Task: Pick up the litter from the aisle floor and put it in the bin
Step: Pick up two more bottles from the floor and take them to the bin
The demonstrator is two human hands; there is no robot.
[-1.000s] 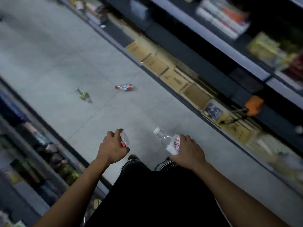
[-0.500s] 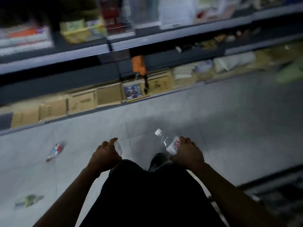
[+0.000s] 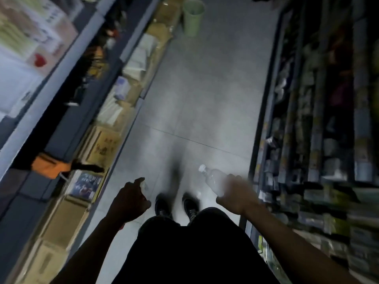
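My right hand [image 3: 235, 195] grips a clear plastic bottle [image 3: 213, 179] with a white cap, its neck pointing up and to the left. In my left hand [image 3: 129, 199] is a small clear piece of litter [image 3: 144, 184]; only a sliver of it shows past my fingers. A pale green bin [image 3: 192, 16] stands on the grey aisle floor [image 3: 205, 99] far ahead, near the left shelf. Both hands hang low in front of my legs, above my black shoes [image 3: 176, 206].
Shelving lines both sides of the aisle. Cardboard boxes [image 3: 102, 146] sit on the lowest left shelf, and an orange bag [image 3: 49, 167] hangs from it. Packed goods fill the dark right shelves [image 3: 320, 160]. Grey floor tiles run from my feet to the bin.
The view has swung round from the shelf side to along the aisle, so the green bin now shows ahead. The bottles on the floor have left the view. Both hands still hold their litter.
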